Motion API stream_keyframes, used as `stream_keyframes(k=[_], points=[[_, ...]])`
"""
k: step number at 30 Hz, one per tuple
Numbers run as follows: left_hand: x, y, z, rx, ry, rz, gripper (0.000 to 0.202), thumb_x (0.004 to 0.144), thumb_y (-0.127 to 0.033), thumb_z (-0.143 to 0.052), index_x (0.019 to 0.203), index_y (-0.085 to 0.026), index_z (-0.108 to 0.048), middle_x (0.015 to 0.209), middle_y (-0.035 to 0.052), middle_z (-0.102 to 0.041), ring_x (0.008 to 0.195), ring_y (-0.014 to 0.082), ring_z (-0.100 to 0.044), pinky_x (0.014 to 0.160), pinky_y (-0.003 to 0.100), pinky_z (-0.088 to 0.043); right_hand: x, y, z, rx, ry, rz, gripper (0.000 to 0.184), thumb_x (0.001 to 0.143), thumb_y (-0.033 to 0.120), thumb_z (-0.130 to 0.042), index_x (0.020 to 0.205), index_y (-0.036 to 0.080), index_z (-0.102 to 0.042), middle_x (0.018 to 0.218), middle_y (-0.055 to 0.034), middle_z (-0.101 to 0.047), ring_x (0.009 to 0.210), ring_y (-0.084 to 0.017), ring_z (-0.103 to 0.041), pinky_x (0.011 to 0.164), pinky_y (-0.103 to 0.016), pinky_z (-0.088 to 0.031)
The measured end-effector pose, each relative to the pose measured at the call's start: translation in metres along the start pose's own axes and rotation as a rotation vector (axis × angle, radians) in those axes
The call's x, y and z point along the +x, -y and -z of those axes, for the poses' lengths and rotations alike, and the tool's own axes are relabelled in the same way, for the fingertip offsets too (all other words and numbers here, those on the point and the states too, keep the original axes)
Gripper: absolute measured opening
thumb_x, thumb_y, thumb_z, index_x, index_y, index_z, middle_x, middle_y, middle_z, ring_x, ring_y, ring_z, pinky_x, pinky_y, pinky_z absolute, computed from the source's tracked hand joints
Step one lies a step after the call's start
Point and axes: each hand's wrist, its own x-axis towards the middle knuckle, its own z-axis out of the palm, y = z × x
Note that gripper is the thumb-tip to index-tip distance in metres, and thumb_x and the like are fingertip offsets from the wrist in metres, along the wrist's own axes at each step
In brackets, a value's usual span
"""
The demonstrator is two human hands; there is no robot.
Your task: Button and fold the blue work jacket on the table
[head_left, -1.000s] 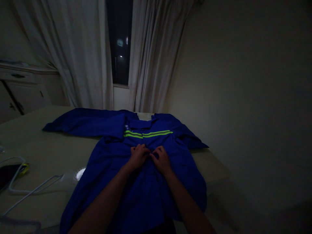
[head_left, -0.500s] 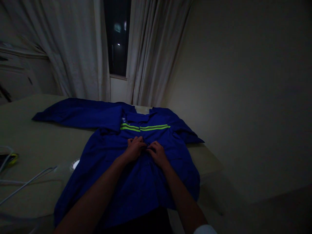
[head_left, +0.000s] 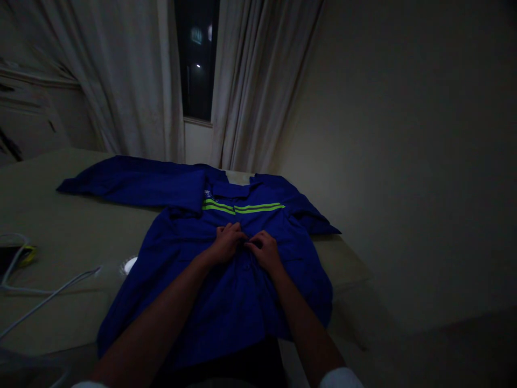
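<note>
A dark blue work shirt (head_left: pixel 226 302) lies spread face up on the table, with two neon green reflective stripes (head_left: pixel 258 208) across its chest. My left hand (head_left: pixel 226 242) and my right hand (head_left: pixel 264 250) meet at its front opening, fingers pinched on the cloth just below the stripes. A small button (head_left: pixel 247 265) shows under them, and any buttonhole is hidden by my fingers. One sleeve (head_left: pixel 133 183) stretches out to the left, while the other (head_left: pixel 311 218) lies folded near the right shoulder.
The pale table (head_left: pixel 68 231) ends just right of the shirt. To the left lie a white cord (head_left: pixel 48 295), a small white round object (head_left: pixel 129 265) and a dark phone (head_left: pixel 10 256) with something yellow. Beyond stand curtains (head_left: pixel 258 81) around a dark window (head_left: pixel 197 59).
The whole view has tilted slightly, so the shirt and table sit higher in the picture. My hands stay at the shirt's front opening, with only small finger shifts.
</note>
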Motion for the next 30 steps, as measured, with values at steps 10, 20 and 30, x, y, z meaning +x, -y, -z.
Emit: stream_keyframes(k=[10,20,30], points=[[0.001,0.012,0.006,-0.095,-0.030,0.020,0.034,0.096,-0.015,-0.050,0.103,-0.030,-0.079,0.111,0.0060,-0.065,0.112,0.0263,-0.057,0.094,0.043,-0.037,0.002,-0.002,0.004,0.034,-0.043,-0.023,0.023,0.085,0.033,-0.078,0.074,0.022,-0.063,0.081,-0.0006,-0.061,0.074,-0.017,-0.057,0.070,-0.030,-0.046],[-0.006,0.013,0.000,0.145,-0.212,0.123,0.034,0.105,-0.031,-0.040,0.118,-0.021,-0.069,0.125,0.0131,-0.072,0.119,0.0294,-0.063,0.105,0.048,-0.045,0.035,0.029,0.001,-0.125,0.048,0.055,0.013,0.095,0.030,-0.065,0.103,0.020,-0.069,0.105,-0.0076,-0.070,0.099,-0.021,-0.065,0.091,-0.033,-0.050],[-0.040,0.009,-0.015,0.466,-0.025,0.137,0.059,0.099,-0.021,-0.037,0.156,-0.006,-0.048,0.164,0.0175,-0.046,0.152,0.0327,-0.043,0.125,0.048,-0.033,0.076,0.042,-0.012,-0.623,0.479,-0.187,0.022,0.093,0.022,-0.063,0.109,0.016,-0.076,0.114,-0.0173,-0.077,0.108,-0.030,-0.073,0.087,-0.036,-0.053]])
